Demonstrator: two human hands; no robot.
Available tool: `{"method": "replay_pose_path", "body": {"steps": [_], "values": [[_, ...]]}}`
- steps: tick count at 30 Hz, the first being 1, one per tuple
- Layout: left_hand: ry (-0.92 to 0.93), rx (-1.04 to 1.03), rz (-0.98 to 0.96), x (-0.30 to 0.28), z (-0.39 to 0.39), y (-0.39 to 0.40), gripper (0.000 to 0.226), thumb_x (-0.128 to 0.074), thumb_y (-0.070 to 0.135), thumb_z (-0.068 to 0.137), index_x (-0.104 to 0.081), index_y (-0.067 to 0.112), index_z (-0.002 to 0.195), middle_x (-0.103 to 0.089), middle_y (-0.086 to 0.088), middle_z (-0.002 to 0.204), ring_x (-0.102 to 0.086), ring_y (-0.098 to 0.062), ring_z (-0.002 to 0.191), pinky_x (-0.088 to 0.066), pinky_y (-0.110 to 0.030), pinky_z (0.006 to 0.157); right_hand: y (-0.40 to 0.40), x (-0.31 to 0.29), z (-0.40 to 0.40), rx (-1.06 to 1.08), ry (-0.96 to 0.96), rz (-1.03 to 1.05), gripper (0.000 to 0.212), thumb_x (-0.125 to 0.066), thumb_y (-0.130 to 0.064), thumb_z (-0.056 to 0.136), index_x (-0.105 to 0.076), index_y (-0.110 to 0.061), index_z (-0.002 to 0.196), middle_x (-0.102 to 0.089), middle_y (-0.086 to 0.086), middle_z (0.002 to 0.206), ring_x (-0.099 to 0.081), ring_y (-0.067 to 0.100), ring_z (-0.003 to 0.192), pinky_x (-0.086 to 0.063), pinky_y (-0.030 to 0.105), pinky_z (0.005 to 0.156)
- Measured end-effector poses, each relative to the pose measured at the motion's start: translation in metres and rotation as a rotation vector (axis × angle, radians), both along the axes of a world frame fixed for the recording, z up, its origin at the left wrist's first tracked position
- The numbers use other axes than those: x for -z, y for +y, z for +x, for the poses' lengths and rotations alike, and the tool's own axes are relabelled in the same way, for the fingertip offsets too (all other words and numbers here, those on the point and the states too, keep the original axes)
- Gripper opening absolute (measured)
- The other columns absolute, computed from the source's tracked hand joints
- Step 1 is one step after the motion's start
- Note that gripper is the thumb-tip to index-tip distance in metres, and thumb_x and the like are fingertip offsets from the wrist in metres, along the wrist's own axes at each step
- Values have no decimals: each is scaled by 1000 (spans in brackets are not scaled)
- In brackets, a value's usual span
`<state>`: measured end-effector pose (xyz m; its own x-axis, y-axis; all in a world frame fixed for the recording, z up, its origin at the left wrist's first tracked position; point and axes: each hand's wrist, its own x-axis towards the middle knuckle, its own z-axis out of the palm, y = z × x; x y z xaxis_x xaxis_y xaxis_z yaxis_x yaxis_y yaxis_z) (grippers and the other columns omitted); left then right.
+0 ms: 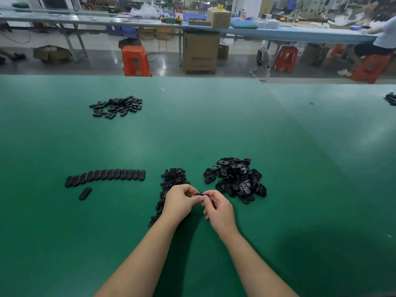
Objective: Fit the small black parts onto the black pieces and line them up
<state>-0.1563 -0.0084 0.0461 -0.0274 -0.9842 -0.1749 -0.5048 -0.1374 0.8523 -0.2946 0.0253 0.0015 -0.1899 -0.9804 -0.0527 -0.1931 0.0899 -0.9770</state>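
Left hand [179, 200] and right hand [216, 207] both pinch one black piece [200, 195] with curled fingertips between the supply piles (short reach), presumably seating a small part.

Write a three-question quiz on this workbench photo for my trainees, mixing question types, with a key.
1. True or false: the row of finished pieces lies to the right of both hands.
2. What do the left hand and right hand hold between them?
3. Which heap lies nearest the left hand? A) the small parts B) the far pile C) the heap of oval pieces

Key: 1 false; 2 one black piece; 3 A.
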Motion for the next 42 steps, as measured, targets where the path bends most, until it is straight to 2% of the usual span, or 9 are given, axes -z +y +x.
{"method": "replay_pose_path", "body": {"steps": [11, 20, 24, 27, 31, 34, 37, 39, 42], "values": [[-73, -9, 13, -4, -6, 3, 8, -76, 22, 83, -71, 26, 78, -70, 10, 74, -60, -3, 63, -39, -16, 54, 0, -2, 0, 12, 16, 1, 13, -60, -16, 100, -65, -24, 92, -69, -3, 72, -57, 5, 55, -49, 25, 51], [-81, -30, 8, -4, -11, 5, 11, -76, 26, 81, -66, 23, 76, -67, 8, 74, -57, -5, 63, -35, -14, 51, 1, -4, -2, 7, -11, -1, 21, -63, -18, 99, -67, -34, 86, -70, 0, 75, -54, 7, 56, -48, 27, 52], [-80, 1, -53, -4, -14, 7, 10, -73, 23, 84, -65, 22, 78, -68, 8, 77, -61, -8, 71, -42, -16, 59, 1, -4, -2, 29, -13, -16, 16, -63, -18, 99, -65, -30, 88, -70, -1, 78, -58, 10, 64, -48, 35, 62], [-95, 52, -110, -4, -14, 9, 8, -70, 20, 88, -66, 23, 82, -68, 10, 80, -63, -8, 77, -47, -17, 67, 0, -5, -2, 44, 4, -22, 11, -62, -18, 99, -65, -25, 91, -72, 2, 85, -67, 21, 82, -54, 41, 78], [-179, 138, -202, -2, -13, 8, 13, -65, 12, 88, -66, 24, 95, -61, 15, 80, -58, -9, 77, -41, -11, 67, -1, -5, -2, 53, 0, -23, 10, -61, -17, 100, -64, -24, 93, -72, 0, 87, -68, 16, 86, -56, 38, 82], [-288, 244, -306, -1, -9, 7, 30, -62, 13, 92, -65, 25, 118, -56, 14, 89, -55, -9, 82, -47, -23, 78, -1, -5, -2, 39, -26, -23, 11, -61, -18, 100, -65, -24, 92, -73, -3, 85, -68, 13, 80, -55, 35, 76], [-429, 247, -407, -3, 1, 7, 24, -60, 23, 93, -66, 30, 115, -63, 11, 96, -61, -14, 89, -50, -31, 77, 1, -6, -1, 40, -41, -30, 10, -60, -25, 101, -65, -29, 94, -70, -5, 76, -57, 8, 60, -47, 33, 61], [-459, 135, -440, -4, 14, 6, 21, -62, 29, 91, -66, 30, 112, -66, 11, 97, -63, -15, 89, -48, -30, 72, 1, -8, -1, 54, -49, -28, 7, -59, -28, 102, -64, -32, 99, -71, -4, 78, -53, 10, 56, -47, 33, 54], [-451, -111, -374, -3, 50, 3, 18, -65, 31, 90, -67, 29, 108, -62, 12, 83, -60, -12, 73, -43, -28, 61, 2, -9, -1, 35, -35, -11, 6, -57, -32, 102, -63, -35, 103, -72, -7, 83, -53, 8, 57, -48, 30, 53]]}}
